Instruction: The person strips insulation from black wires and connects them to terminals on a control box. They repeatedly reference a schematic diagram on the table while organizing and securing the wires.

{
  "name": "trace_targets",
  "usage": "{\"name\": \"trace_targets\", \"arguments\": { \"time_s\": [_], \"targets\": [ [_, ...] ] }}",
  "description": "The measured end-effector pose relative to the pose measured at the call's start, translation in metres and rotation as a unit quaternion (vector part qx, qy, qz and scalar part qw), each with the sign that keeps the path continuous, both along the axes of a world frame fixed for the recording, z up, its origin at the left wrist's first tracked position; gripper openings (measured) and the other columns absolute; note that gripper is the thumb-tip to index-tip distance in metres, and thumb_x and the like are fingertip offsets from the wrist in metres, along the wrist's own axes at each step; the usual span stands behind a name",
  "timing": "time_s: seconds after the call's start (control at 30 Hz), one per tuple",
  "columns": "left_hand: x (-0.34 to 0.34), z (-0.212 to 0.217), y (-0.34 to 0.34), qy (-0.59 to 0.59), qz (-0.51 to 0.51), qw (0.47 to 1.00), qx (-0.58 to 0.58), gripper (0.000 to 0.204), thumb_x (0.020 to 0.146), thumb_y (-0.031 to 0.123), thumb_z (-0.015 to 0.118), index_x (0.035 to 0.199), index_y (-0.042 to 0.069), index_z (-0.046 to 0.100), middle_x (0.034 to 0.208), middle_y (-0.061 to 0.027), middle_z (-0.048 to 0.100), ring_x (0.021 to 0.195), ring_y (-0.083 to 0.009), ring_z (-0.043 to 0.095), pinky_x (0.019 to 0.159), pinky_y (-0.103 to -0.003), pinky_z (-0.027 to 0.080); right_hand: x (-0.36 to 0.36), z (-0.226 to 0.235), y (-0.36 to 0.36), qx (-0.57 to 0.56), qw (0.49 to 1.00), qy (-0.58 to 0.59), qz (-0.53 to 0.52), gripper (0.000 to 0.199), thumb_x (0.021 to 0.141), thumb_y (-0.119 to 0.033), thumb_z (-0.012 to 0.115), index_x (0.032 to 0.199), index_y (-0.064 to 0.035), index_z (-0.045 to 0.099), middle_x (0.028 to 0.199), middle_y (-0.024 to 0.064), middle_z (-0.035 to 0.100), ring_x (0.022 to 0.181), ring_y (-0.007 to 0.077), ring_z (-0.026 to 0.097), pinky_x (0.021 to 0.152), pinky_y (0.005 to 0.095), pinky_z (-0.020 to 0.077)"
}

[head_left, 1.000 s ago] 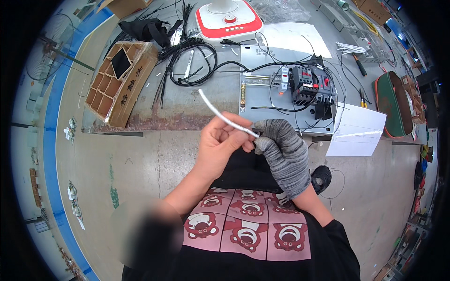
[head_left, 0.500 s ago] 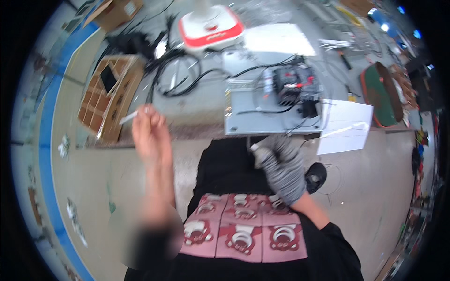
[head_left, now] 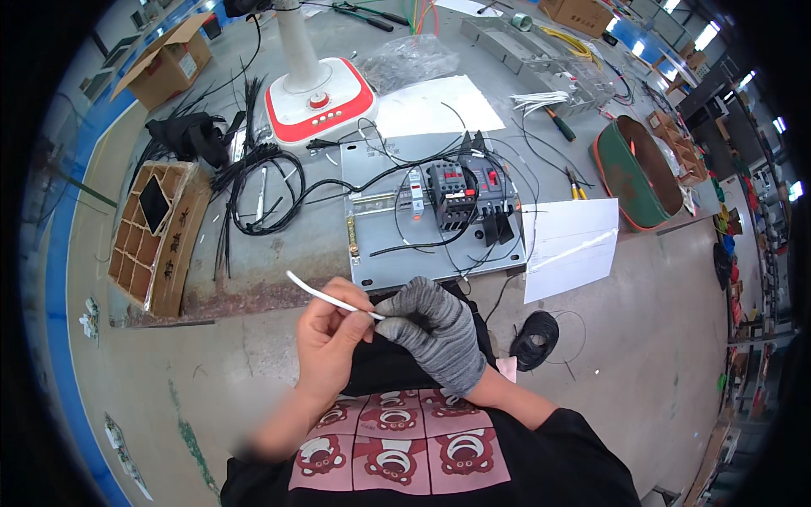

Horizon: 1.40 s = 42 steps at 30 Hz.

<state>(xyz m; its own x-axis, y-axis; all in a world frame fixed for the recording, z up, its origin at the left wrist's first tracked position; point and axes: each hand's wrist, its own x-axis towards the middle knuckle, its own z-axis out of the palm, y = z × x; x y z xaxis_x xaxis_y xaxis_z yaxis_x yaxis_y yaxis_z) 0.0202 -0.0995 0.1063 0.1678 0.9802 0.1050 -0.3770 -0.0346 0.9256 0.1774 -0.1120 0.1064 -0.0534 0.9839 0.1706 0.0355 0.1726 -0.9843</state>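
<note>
Head-worn fisheye, pitched steeply down

The left camera of a side-by-side pair looks forward and down from the wearer's head. The bare left hand and gloved right hand lie near it, around mid-picture. Below them is the bear-print garment front; the workbench stretches farther off, its edges bending toward the dark rim.

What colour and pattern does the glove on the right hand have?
The glove is grey, streaked with darker lines; it shows best in the head view.
</note>
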Motion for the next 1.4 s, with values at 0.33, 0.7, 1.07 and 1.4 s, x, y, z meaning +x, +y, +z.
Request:
{"name": "trace_targets", "arguments": {
  "time_s": [0.33,0.7,1.07,1.4],
  "targets": [
    [0.005,-0.007,0.007,-0.019,-0.042,0.999,-0.012,0.01,0.089,0.004,0.06,0.097,0.0,0.061,0.085,-0.002,0.055,0.07,-0.0074,0.051,0.064,-0.02,0.042,0.003,0.001,-0.003,-0.055,0.994,0.088,-0.035,0.02,0.08,-0.007,0.074,0.098,-0.0041,0.067,0.083,0.0016,0.068,0.073,0.0074,0.059,0.068,0.0228,0.0482],
    [-0.013,-0.006,0.011,-0.142,-0.013,0.984,-0.108,0.013,0.091,0.01,0.06,0.102,0.002,0.061,0.101,-0.0058,0.056,0.082,-0.0115,0.055,0.07,-0.025,0.047,0.015,0.003,-0.005,-0.059,0.996,0.024,-0.065,0.013,0.081,-0.006,0.072,0.094,-0.0029,0.069,0.088,0.0047,0.07,0.079,0.0104,0.062,0.075,0.0257,0.0487],
    [-0.019,-0.005,0.01,-0.094,0.009,0.994,-0.054,0.012,0.091,0.009,0.06,0.1,0.001,0.061,0.099,-0.0063,0.055,0.081,-0.0133,0.055,0.071,-0.026,0.046,0.014,0.007,-0.008,-0.017,0.998,-0.014,-0.066,0.014,0.08,-0.006,0.072,0.094,-0.0033,0.069,0.088,0.0049,0.07,0.079,0.0118,0.063,0.075,0.0266,0.0488],
    [-0.022,-0.001,0.006,-0.128,-0.022,0.989,-0.075,0.013,0.09,0.008,0.061,0.099,0.0,0.06,0.095,-0.0076,0.054,0.078,-0.0128,0.055,0.07,-0.026,0.047,0.011,0.002,-0.007,0.049,0.993,-0.078,-0.074,0.014,0.076,-0.005,0.074,0.089,-0.0038,0.071,0.08,0.0058,0.066,0.072,0.018,0.062,0.069,0.0291,0.0479]
  ]
}}
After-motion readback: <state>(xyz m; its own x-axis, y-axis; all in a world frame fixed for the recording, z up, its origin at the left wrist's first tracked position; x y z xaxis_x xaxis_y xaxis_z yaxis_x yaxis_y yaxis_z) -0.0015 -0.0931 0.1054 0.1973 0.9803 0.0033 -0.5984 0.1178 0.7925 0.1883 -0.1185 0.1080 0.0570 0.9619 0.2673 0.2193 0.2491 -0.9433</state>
